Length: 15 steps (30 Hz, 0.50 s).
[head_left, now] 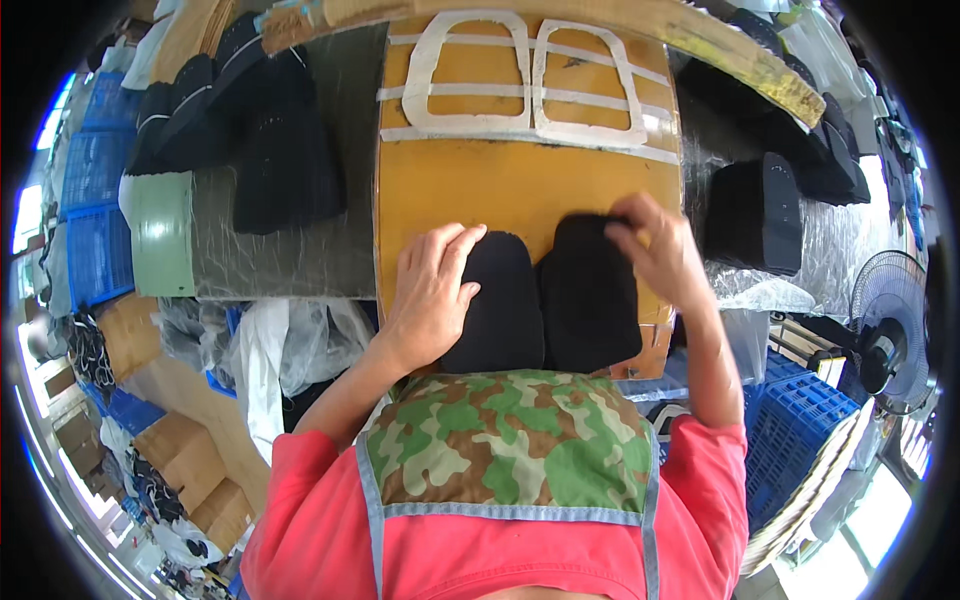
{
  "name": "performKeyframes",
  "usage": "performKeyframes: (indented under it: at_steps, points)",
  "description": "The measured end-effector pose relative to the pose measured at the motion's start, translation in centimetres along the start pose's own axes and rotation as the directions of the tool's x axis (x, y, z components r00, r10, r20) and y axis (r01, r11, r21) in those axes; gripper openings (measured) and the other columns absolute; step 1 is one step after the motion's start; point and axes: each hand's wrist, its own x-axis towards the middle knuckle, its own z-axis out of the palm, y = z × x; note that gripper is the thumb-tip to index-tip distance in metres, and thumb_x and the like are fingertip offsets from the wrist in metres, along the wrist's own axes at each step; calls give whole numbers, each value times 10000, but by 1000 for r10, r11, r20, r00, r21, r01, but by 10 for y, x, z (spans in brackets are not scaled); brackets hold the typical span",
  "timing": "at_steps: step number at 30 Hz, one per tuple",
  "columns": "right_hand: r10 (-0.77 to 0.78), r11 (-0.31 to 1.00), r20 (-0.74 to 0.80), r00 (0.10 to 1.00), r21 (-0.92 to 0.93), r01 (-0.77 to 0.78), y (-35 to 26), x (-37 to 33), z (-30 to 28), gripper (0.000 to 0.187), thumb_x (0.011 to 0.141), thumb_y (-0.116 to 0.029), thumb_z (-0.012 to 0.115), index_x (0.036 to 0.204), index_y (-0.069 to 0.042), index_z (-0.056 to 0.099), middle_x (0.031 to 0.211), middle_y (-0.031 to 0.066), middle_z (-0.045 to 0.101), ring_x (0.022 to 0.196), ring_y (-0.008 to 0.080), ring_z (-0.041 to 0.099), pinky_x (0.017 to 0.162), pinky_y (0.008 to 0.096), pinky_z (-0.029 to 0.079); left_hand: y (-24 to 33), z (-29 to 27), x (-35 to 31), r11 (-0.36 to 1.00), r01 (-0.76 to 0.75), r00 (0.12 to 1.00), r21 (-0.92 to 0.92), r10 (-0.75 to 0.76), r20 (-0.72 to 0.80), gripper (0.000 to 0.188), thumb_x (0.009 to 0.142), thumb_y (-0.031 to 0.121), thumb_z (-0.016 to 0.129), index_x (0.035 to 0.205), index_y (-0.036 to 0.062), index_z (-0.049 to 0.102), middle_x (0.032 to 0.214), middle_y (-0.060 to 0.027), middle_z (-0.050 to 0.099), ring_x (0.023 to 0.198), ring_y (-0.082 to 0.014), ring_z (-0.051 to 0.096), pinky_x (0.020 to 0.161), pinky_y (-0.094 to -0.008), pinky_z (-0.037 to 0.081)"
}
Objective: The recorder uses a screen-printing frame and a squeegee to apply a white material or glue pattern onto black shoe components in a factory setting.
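Two black rounded fabric panels lie side by side on an orange-brown board. My left hand (432,285) rests at the outer edge of the left black panel (495,305), fingers stretched out and the thumb apart. At the upper right corner of the right black panel (592,300), my right hand (655,245) has its thumb and fingers closed on the edge. That panel's top end looks slightly raised or folded. Beyond them on the board (450,185), two white rounded frame outlines (425,75) are fixed over pale strips of tape.
A wooden bar (700,40) spans the far side above the board. Stacks of black panels stand at left (285,160) and right (755,210). A fan (885,340) and a blue crate (800,430) are at my right. Cardboard boxes (185,450) sit on the left floor.
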Motion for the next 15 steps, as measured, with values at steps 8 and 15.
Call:
performKeyframes:
  at_steps: [8,15]
  points:
    - [-192,949,-381,905,-306,73,79,168,-18,270,870,-213,658,1030,3,635,915,202,679,848,404,637,777,463,501,11,0,-1,999,-2,1000,32,1,30,527,718,-4,698,1212,54,524,1204,-144,463,1148,-347,466,982,-448,358]
    - [-445,877,-389,806,-370,306,68,183,12,367,897,-284,636,1110,15,636,1071,223,648,1034,413,585,893,489,449,1,14,-15,986,-152,975,65,160,-151,345,704,-36,679,1012,91,589,1119,-87,514,1079,-313,499,952,-465,367]
